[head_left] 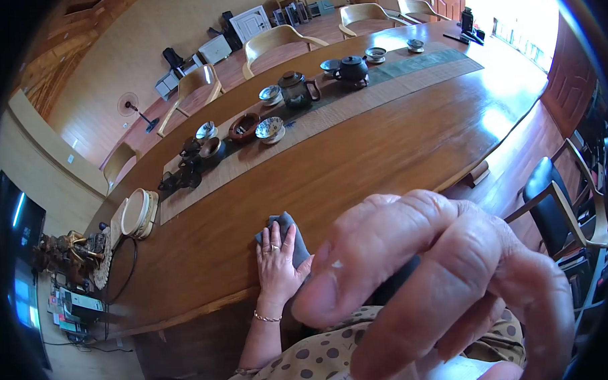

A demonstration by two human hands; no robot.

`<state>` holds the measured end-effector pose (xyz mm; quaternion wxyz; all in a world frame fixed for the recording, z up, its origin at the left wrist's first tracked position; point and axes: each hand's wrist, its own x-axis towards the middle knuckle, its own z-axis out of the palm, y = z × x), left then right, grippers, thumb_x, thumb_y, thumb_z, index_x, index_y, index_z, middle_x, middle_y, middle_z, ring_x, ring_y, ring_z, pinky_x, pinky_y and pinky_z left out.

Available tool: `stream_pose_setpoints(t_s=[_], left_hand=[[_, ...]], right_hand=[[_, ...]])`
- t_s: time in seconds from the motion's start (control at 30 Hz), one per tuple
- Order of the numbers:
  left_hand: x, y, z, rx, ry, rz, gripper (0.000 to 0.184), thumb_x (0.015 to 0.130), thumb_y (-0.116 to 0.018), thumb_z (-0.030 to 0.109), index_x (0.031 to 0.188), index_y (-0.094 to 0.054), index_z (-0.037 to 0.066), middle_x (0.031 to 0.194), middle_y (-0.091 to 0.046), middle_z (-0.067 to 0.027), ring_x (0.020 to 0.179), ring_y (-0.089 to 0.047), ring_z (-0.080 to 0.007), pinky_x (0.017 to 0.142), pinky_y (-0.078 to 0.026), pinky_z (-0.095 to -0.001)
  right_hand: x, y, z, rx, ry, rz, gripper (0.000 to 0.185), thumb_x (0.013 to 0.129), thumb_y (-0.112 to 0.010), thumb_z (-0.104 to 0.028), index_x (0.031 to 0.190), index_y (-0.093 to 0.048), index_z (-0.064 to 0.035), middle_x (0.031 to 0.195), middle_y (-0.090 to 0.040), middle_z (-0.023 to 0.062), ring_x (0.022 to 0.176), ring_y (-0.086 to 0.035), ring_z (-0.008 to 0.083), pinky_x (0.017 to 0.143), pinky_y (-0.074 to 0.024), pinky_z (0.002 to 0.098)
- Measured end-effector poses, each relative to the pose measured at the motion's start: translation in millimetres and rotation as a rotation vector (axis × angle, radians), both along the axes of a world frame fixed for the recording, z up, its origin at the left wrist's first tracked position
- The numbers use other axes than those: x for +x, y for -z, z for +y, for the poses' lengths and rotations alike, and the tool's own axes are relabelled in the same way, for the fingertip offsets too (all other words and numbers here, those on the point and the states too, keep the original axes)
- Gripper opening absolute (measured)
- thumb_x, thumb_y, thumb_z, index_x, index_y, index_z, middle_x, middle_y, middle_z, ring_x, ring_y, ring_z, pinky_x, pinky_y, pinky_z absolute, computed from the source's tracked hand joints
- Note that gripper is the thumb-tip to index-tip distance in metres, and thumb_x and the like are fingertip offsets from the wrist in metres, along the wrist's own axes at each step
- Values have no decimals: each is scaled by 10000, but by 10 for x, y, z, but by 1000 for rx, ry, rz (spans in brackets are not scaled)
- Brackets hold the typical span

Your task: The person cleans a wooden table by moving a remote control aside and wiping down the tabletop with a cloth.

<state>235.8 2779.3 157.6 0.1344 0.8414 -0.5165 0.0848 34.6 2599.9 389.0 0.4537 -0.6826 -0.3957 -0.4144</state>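
My left hand (276, 261) lies flat on a folded grey cloth (301, 254) near the table's front edge, fingers stretched out. A ring and a bracelet show on that hand and wrist. Very close to the camera is my right hand (427, 266), raised above the front edge, its fingers bent and apart. Nothing shows between those fingers. It hides part of the table and of my lap. Under both lies the brown wooden table (357, 168).
A runner (414, 85) carries a glass teapot (296, 90), a dark teapot (352, 69), a patterned bowl (270, 129) and several cups. At left stand a round pale tray (139, 213) and a carved figure (75, 250). Chairs (279, 42) line the far side; a black-seated chair (552, 201) stands right.
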Motion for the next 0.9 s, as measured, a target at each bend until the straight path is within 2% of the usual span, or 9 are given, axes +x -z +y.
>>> stream_pose_setpoints(t_s=[0.23, 0.43, 0.67, 0.9], left_hand=[[20, 110, -120, 55, -67, -107, 827, 845, -569, 604, 1488, -341, 137, 1501, -326, -247, 1370, -305, -460, 1088, -259, -602], [-76, -65, -108, -4, -48, 16, 839, 843, -560, 628, 1485, -346, 133, 1491, -327, -274, 1369, -307, -472, 1098, -235, -605], [-59, -37, -89, -30, -35, 33, 855, 847, -551, 637, 1486, -338, 112, 1493, -320, -282, 1389, -274, -461, 1126, -189, -583], [-75, -70, -85, -20, -34, 41, 844, 855, -544, 632, 1486, -338, 110, 1493, -318, -283, 1390, -270, -463, 1126, -191, -576]], right_hand=[[-30, 20, -26, 3, 0, 2, 274, 951, -516, -256, 1116, -637, -73, 1108, -614, 191, 1089, -559, 356, 915, -461, 448], [-63, 19, -58, 0, 8, -5, 283, 943, -520, -241, 1147, -625, -75, 1128, -601, 190, 1099, -549, 358, 925, -454, 448], [-9, 38, 53, -23, 1, 5, 302, 933, -525, -222, 1183, -611, -77, 1152, -586, 189, 1111, -538, 361, 935, -446, 448], [-51, 16, 47, -27, -13, -13, 329, 922, -531, -204, 1220, -596, -79, 1176, -571, 188, 1122, -526, 363, 946, -437, 447]])
